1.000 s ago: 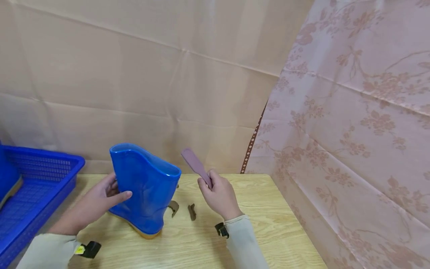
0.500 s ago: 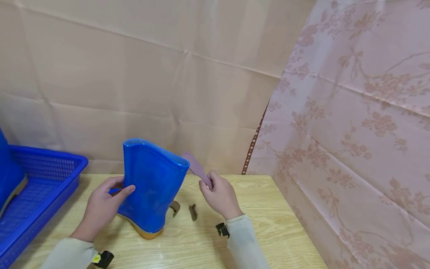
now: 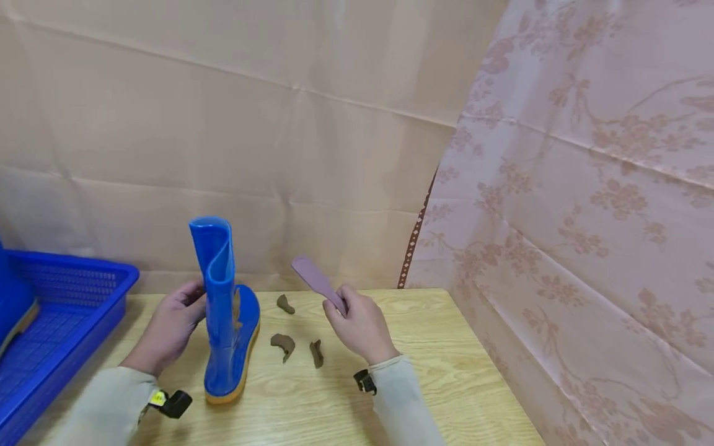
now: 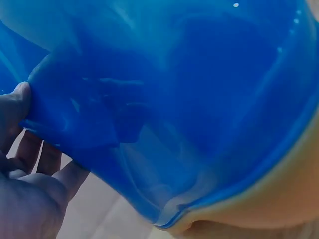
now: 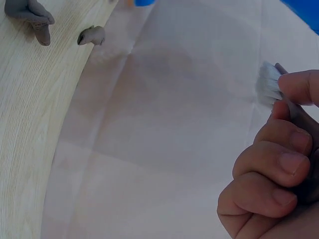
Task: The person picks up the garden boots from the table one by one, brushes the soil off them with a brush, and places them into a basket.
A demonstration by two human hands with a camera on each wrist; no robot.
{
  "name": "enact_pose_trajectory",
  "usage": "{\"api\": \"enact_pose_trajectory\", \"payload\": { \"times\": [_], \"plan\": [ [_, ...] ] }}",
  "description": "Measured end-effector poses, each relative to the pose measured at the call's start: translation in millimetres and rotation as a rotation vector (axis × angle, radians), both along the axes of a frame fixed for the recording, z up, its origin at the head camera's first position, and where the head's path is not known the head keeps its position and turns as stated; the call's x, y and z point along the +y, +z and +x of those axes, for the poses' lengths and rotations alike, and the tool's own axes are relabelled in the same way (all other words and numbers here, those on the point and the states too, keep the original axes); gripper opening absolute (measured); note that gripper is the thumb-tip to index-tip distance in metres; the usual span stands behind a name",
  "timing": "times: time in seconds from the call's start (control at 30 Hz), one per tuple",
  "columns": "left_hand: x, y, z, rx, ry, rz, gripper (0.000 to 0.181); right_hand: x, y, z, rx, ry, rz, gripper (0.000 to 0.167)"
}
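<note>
A blue rubber boot with a tan sole is upright at the table's left part, with brown smears on its side facing right. The left hand grips the boot's shaft from the left; in the left wrist view its thumb and fingers pinch the blue boot. Pinched in the right hand is a mauve brush, apart from the boot. White bristles show beside the right hand's fingers in the right wrist view. Brown curved pieces lie between the boot and the right hand.
A blue plastic basket at the left holds another blue boot. The light wooden table ends at a beige cloth behind and a pink flowered cloth on the right.
The boot has turned from a side view to a narrow one, so its opening and smeared side show. Another brown piece behind it is now uncovered. The right hand has barely moved.
</note>
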State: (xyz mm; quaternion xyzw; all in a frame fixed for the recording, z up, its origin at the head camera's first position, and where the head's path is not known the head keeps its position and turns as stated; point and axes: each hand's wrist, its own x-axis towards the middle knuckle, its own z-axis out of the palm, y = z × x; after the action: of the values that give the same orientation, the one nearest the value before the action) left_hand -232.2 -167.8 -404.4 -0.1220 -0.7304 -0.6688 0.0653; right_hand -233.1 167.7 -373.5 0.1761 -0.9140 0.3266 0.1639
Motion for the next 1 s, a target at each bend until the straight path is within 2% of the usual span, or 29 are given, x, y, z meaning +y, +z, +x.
{"api": "enact_pose_trajectory", "payload": {
  "times": [0.1, 0.23, 0.37, 0.43, 0.5, 0.57, 0.67, 0.8, 0.87, 0.93, 1.0],
  "plan": [
    [-0.2, -7.6, -1.1, -0.023, -0.049, 0.002, 0.044, -1.7, 0.2, 0.2, 0.002, 0.005, 0.005, 0.022],
    [0.5, -12.9, 0.3, -0.043, -0.043, -0.108, 0.054, -3.4, 1.0, 0.5, 0.001, 0.016, 0.02, 0.021],
    [3.1, -12.3, 7.0, -0.003, 0.031, -0.239, 0.053, -3.5, 0.5, 0.6, 0.0, 0.024, 0.031, 0.02],
    [5.3, -10.9, 14.7, 0.026, 0.099, -0.274, 0.047, -2.7, -0.3, 0.4, -0.002, 0.044, 0.043, 0.019],
    [8.3, -8.6, 23.9, 0.037, 0.159, -0.271, 0.039, -1.4, -1.1, -0.1, -0.018, 0.087, 0.067, 0.019],
    [10.7, -5.5, 34.1, 0.026, 0.179, -0.262, 0.034, -1.1, -0.9, 0.5, -0.053, 0.148, 0.088, 0.018],
    [14.3, 1.2, 46.1, -0.015, 0.14, -0.261, 0.033, -1.0, 0.6, 1.9, -0.13, 0.234, 0.107, 0.017],
    [19.1, 9.7, 58.3, -0.001, 0.02, -0.302, 0.046, -3.3, 1.5, 4.2, -0.2, 0.31, 0.128, 0.019],
    [23.7, 12.9, 65.4, 0.023, -0.037, -0.333, 0.06, -5.4, 0.2, 4.9, -0.221, 0.343, 0.138, 0.021],
    [30.2, 14.6, 72.7, 0.015, -0.083, -0.368, 0.079, -7.8, -2.3, 5.6, -0.24, 0.372, 0.14, 0.022],
    [38.4, 15.2, 79.0, -0.006, -0.086, -0.415, 0.098, -10.1, -4.5, 6.6, -0.255, 0.39, 0.133, 0.021]
  ]
}}
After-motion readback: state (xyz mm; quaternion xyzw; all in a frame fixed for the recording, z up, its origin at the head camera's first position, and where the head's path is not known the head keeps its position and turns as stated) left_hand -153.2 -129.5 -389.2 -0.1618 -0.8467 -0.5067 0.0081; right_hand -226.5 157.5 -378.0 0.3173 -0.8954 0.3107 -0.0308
